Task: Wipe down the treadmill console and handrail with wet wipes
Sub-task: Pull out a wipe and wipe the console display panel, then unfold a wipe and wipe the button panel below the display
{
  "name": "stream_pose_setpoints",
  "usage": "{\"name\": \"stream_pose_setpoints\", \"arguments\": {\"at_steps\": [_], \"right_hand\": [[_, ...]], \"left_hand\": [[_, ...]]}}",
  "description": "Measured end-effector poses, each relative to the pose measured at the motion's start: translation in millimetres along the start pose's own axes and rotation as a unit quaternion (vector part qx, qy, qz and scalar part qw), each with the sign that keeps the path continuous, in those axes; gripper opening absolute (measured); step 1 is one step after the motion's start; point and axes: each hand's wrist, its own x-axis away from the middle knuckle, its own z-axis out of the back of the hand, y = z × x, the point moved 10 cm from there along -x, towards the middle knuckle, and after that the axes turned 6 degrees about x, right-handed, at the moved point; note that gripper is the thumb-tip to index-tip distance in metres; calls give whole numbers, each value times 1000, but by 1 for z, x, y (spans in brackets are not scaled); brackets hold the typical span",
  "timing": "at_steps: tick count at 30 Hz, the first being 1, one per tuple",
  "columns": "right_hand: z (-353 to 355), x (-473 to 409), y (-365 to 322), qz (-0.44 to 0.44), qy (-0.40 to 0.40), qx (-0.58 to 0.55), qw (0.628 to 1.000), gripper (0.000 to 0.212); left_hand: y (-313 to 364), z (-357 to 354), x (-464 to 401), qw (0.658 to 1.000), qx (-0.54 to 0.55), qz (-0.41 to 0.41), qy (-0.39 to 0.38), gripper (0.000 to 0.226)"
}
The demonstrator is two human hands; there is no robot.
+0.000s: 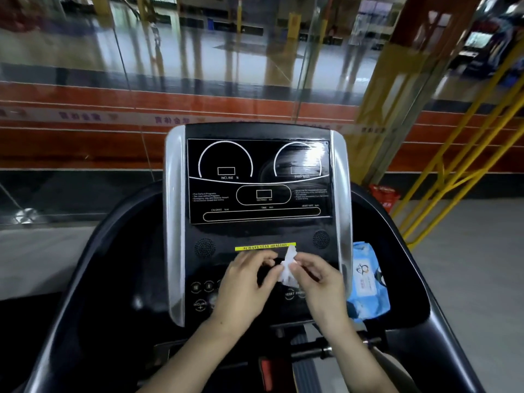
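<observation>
A black treadmill console (258,177) with silver side trims stands straight ahead, its display panel dark. Over its lower button area both hands hold a small crumpled white wet wipe (288,266). My left hand (246,276) pinches the wipe's left side and my right hand (317,276) pinches its right side, just under a yellow sticker (265,247). Black handrails curve down on the left (85,276) and on the right (419,279). A blue pack of wet wipes (368,282) lies in the tray right of the console.
A glass railing (85,194) runs behind the treadmill on the left. Yellow metal railings (442,177) and a red basket (384,195) stand at the right. A horizontal bar (329,348) crosses below the console, above the belt.
</observation>
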Motion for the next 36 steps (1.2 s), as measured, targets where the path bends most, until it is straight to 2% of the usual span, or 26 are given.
{"name": "stream_pose_setpoints", "arguments": {"at_steps": [4,11,15,18,25,29,33,36], "right_hand": [[4,8,6,1,-28,-15,1000,27],[25,11,19,16,-83,-12,996,27],[47,6,34,5,-97,-9,995,30],[65,5,51,-18,-102,-20,994,24],[91,-4,75,-40,-107,-19,993,14],[93,-8,72,-38,-135,-37,989,15],[95,-14,66,-42,-134,-68,988,17],[94,-14,62,-47,-147,-86,984,16]], "left_hand": [[-8,-9,23,993,84,72,51,21],[6,-43,43,983,127,128,44,23],[5,-56,54,967,162,172,96,18],[1,-64,67,953,176,201,141,18],[-22,-53,101,919,154,279,234,12],[-13,-58,97,920,146,285,227,9],[5,-64,93,918,189,263,231,11],[3,-70,95,905,233,283,216,8]]}}
